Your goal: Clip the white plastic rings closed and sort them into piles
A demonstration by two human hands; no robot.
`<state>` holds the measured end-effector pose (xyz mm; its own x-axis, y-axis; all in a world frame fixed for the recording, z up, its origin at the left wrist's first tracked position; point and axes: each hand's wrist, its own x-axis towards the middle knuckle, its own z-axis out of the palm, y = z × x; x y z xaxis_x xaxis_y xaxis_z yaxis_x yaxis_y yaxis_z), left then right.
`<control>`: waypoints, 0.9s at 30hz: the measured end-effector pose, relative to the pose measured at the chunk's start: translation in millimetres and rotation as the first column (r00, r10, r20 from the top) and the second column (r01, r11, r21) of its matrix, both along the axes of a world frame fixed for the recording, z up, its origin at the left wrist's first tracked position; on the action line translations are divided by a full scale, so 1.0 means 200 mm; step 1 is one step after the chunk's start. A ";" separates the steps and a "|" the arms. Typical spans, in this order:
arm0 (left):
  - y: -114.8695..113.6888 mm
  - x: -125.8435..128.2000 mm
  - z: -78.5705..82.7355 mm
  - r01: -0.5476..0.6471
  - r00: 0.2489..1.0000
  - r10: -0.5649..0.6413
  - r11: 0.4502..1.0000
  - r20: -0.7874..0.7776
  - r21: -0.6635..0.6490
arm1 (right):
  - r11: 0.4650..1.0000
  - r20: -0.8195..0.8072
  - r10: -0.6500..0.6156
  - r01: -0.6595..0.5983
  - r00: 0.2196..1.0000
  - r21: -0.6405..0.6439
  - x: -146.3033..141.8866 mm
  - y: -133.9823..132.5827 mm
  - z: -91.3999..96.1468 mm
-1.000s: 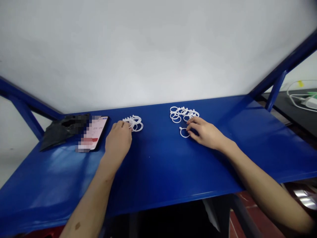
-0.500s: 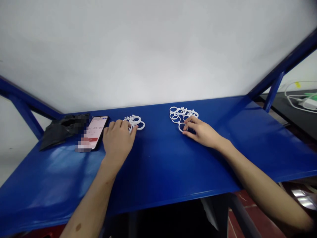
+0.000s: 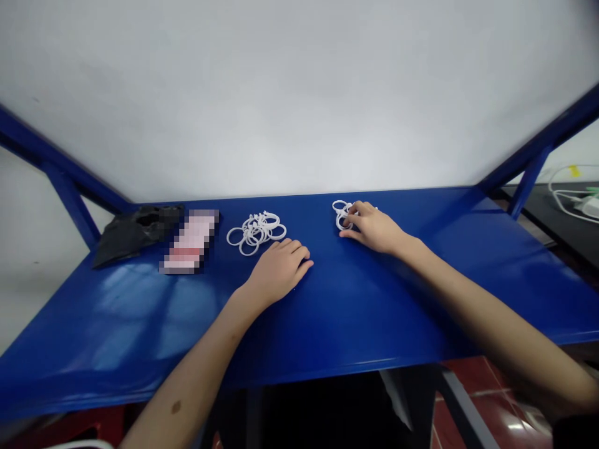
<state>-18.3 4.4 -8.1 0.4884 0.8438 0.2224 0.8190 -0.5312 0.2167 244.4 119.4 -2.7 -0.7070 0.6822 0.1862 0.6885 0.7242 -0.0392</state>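
Head view: two white ring piles (image 3: 255, 233); left hand (image 3: 279, 269) half-spread, apparently empty; right hand (image 3: 371, 226) touches one pile, hold unclear.

Blk bag (image 3: 119, 244) beside phone (image 3: 193, 240) on blue tbl (image 3: 327, 324), wht cable (image 3: 568, 194) far R.

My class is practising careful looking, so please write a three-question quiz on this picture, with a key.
1. Which hand has its fingers over the rings on the right?
2. True or false: the left hand is nearer the table's front edge than the rings on the left.
3. Fill in: the black bag lies on a ____ table.

Key: 1. The right hand. 2. True. 3. Blue.
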 end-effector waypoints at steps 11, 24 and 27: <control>-0.01 0.02 0.00 0.012 0.998 -0.013 1.000 -0.057 -0.010 | 0.998 -0.027 -0.054 0.055 0.998 0.017 0.00 -0.06 0.00; -0.02 0.04 -0.01 0.016 0.998 -0.016 1.000 -0.060 0.007 | 0.999 -0.050 -0.043 0.045 0.998 0.029 -0.02 -0.08 -0.05; -0.02 0.06 -0.03 0.051 0.998 -0.053 0.991 0.014 0.121 | 0.999 -0.036 0.011 -0.009 0.999 0.051 -0.07 -0.19 -0.05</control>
